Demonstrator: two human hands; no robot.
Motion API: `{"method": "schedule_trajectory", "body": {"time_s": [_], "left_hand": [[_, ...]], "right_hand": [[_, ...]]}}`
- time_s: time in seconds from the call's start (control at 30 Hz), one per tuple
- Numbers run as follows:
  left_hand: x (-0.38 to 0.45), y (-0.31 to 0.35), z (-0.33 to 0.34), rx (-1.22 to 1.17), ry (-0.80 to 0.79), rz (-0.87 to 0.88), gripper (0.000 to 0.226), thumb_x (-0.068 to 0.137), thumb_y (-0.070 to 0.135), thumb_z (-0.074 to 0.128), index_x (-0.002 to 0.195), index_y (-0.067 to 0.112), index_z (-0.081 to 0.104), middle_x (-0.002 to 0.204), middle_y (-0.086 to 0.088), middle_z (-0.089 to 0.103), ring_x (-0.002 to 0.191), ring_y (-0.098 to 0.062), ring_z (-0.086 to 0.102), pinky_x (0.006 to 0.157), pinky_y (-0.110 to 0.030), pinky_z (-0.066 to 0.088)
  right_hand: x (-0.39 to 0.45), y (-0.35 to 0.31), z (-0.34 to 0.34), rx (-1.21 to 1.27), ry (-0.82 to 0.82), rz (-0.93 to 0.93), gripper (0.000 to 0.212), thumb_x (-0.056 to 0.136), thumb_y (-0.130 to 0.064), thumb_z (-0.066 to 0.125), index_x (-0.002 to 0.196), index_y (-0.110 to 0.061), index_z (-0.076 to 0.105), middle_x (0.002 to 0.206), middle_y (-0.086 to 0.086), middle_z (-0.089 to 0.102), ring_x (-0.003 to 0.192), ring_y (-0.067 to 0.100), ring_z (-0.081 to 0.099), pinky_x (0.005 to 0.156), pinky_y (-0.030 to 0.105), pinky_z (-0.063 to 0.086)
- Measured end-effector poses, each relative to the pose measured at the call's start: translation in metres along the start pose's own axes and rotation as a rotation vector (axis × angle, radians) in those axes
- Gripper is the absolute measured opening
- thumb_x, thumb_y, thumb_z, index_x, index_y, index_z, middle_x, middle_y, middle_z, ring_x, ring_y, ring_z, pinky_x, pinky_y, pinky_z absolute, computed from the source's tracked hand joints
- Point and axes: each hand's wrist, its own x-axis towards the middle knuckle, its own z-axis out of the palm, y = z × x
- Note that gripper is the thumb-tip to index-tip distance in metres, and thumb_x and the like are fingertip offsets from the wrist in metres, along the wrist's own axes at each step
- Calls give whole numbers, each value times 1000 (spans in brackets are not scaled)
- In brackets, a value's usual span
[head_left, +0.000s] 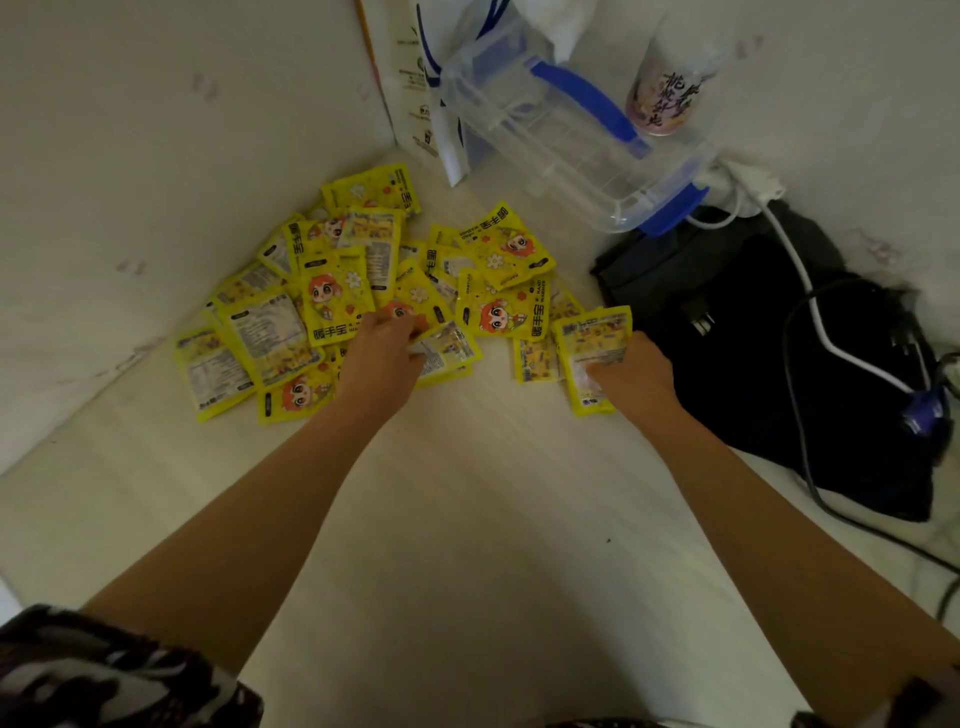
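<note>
Several yellow hand-warmer packets (332, 301) lie in a loose pile on the white surface near the corner of two walls. My left hand (382, 345) reaches into the pile and its fingers pinch one packet (447, 348) lying back side up. My right hand (636, 371) grips a small stack of packets (589, 345) at the pile's right edge, back side facing me. A clear plastic box with blue latches (576, 156) stands tilted behind the pile.
A black bag (753, 353) lies to the right with white and black cables (810, 312) across it. A white paper bag (410, 78) leans in the corner. A cup with printed characters (670, 88) stands behind the box.
</note>
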Motion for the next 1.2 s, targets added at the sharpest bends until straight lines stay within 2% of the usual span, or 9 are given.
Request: {"method": "schedule_trajectory", "body": {"time_s": [0.17,0.23,0.43,0.6,0.73,0.8,0.93,1.1,1.2], "left_hand": [[-10,2,13,44,-35,86,33,82,13,69,114,7,63,116,-14,60,110,-34,56,88,-41,44],[-7,2,14,61,-41,95,35,82,11,69,115,1,61,119,-16,56,105,-36,57,86,-43,45],[7,-4,17,159,-71,89,51,81,20,70,128,5,55,139,-12,48,131,-35,38,107,-49,34],[-3,0,20,274,-96,44,44,84,27,67,122,9,53,131,-11,50,128,-34,37,104,-49,30],[-12,1,21,251,-96,21,44,79,27,71,116,10,55,128,-10,48,120,-33,45,99,-47,35],[-18,1,21,175,-78,15,38,78,23,72,110,9,56,121,-11,50,107,-34,53,87,-44,42],[-37,1,22,-129,-7,-126,30,76,19,73,97,6,57,100,-13,57,89,-32,57,74,-41,46],[-75,3,24,-495,47,-334,24,75,20,77,90,17,59,92,-2,65,81,-24,65,72,-38,55],[-100,9,27,-638,83,-408,23,76,20,77,93,17,61,89,1,66,76,-18,65,64,-30,52]], "right_hand": [[-1,-2,0,-83,-34,5,61,77,-34,73,127,-11,47,132,18,46,125,39,43,102,44,38],[-3,0,-1,-34,-45,-32,58,77,-29,73,126,-10,49,130,18,49,125,36,43,100,40,39],[-14,7,0,59,-65,-56,47,80,-18,72,121,-2,54,123,16,58,116,33,56,92,35,47],[-22,13,3,50,-80,-54,51,81,-20,72,122,-1,49,126,20,55,117,37,54,95,40,47],[-26,20,7,56,-54,-37,51,80,-27,72,121,-6,51,125,17,55,118,38,52,99,46,44],[-29,23,6,87,-34,-52,48,81,-27,71,120,-6,52,123,16,56,118,37,52,100,47,43],[-37,31,3,229,-34,-111,40,82,-24,72,115,-6,59,114,12,63,106,27,60,79,27,43],[-51,42,-3,373,-70,-175,32,81,-19,73,109,-8,63,105,6,67,98,22,63,84,30,49],[-65,48,-6,424,-88,-209,28,82,-17,72,109,-13,64,100,2,65,95,19,63,82,30,49]]}}
